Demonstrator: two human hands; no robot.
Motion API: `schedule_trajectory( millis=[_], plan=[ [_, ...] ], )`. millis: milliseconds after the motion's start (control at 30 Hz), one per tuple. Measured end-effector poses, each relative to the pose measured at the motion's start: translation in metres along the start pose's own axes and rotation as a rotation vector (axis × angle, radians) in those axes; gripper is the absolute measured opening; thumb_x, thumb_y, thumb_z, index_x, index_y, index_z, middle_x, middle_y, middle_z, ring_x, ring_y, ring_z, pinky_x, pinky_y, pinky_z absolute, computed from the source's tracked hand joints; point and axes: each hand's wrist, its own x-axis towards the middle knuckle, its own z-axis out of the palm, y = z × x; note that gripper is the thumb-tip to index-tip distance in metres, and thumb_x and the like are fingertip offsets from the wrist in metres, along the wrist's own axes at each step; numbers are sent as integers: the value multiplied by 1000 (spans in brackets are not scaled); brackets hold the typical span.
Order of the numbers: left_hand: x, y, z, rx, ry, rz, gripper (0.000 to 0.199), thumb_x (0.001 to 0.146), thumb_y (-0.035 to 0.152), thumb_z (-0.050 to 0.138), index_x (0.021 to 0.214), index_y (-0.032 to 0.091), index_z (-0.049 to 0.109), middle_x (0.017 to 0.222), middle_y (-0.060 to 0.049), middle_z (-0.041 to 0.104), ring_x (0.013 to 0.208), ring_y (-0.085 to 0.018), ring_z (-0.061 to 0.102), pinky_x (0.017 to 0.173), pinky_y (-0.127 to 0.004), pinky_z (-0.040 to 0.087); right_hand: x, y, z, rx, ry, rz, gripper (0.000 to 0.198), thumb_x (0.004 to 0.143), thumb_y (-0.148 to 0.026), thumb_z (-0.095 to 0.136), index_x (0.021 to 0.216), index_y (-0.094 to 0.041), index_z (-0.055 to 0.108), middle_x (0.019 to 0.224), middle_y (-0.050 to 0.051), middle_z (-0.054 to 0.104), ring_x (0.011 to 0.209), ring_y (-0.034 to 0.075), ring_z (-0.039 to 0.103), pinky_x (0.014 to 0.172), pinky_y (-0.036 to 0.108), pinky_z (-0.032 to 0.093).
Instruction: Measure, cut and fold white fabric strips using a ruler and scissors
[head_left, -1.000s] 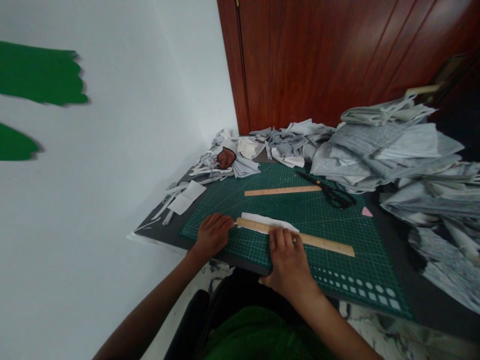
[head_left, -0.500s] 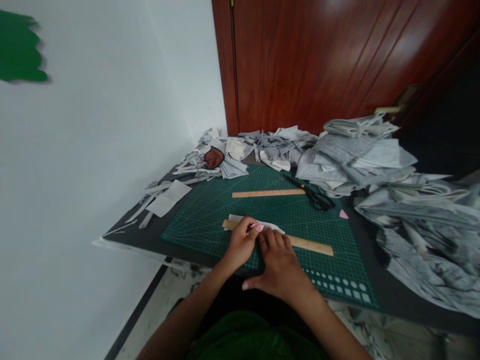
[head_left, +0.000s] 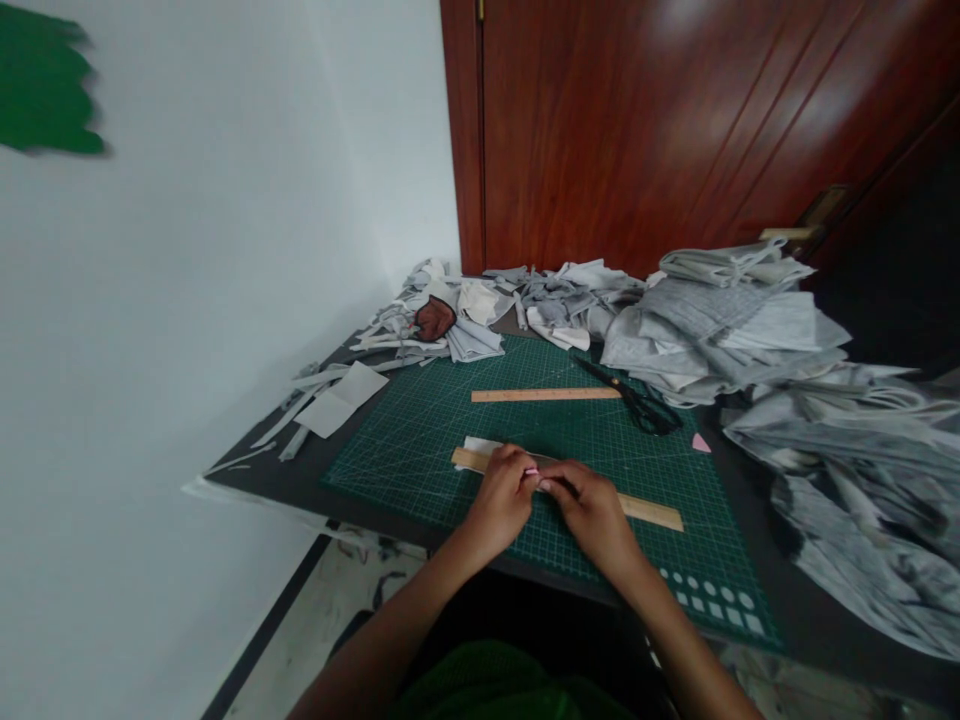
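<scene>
My left hand [head_left: 502, 500] pinches a small pink piece of tailor's chalk [head_left: 532, 471] between thumb and fingertips. From the other side, my right hand [head_left: 596, 508] is closed, its thumb and fingertips meeting the chalk's end. Below both hands a wooden ruler [head_left: 651, 511] lies slantwise on the green cutting mat [head_left: 405, 440]. Partly hidden by the hands, a strip of white fabric [head_left: 480, 446] lies along the ruler's far edge.
A second wooden ruler [head_left: 544, 395] and black-handled scissors [head_left: 645, 408] lie farther back on the mat. Another pink chalk piece [head_left: 700, 442] rests at right. Grey fabric piles [head_left: 720, 330] line the right side; scraps [head_left: 472, 335] and a pale sheet [head_left: 343, 398] lie left.
My right hand has lifted from lying flat on the fabric and ruler and closed its fingertips at the chalk, against my left hand. The view has shifted slightly.
</scene>
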Motion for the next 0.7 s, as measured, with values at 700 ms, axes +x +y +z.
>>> schedule_trajectory(
  millis=[700],
  plan=[
    [-1, 5, 3, 191, -81, 98, 34, 83, -7, 47, 77, 20, 67, 88, -5, 61, 93, -23, 55, 83, -38, 48, 2, 16, -34, 159, 318, 178, 29, 97, -49, 59, 96, -22, 68, 82, 2, 67, 74, 20, 63, 71, 33, 52]
  ],
)
